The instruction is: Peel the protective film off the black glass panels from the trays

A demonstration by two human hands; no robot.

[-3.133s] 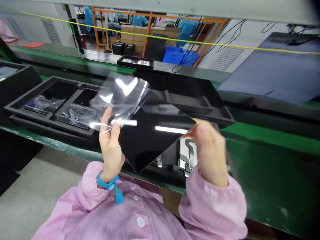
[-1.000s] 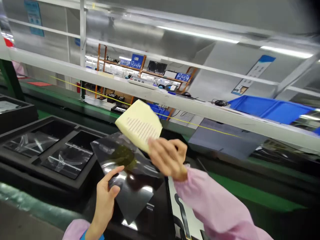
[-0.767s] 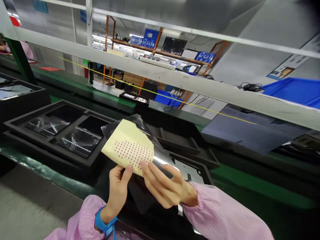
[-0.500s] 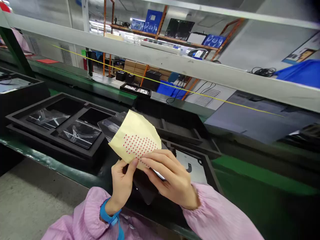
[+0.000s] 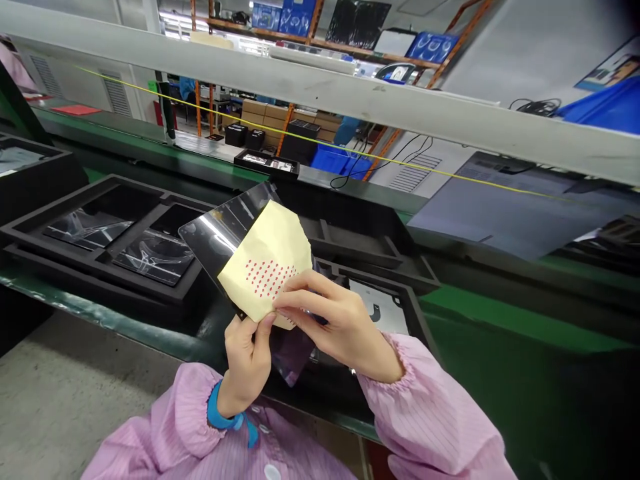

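A pale yellow sticker sheet [image 5: 265, 233] with rows of small red dots is tilted up in front of me. My left hand [image 5: 249, 357] pinches its lower edge between thumb and fingers; a blue band circles that wrist. Behind the sheet is a thin, glossy dark panel [image 5: 215, 230], partly covered; whether my left fingers also grip it is hard to see. My right hand [image 5: 335, 317] reaches across the sheet's lower right part, with thumb and fingertips pinched together at the dots. Anything between those fingertips is too small to make out.
To the left, a black foam tray [image 5: 113, 267] holds two glossy dark panels. Behind and right of my hands stand an open black compartment tray [image 5: 350, 233] and another tray with a silvery plate [image 5: 377, 307]. A white beam [image 5: 320, 87] and a yellow cord [image 5: 320, 141] cross above the green bench.
The sheet and both hands have shifted slightly up and left in view. More of the dark panel shows behind the sheet. My right fingertips have drawn closer together over the dots.
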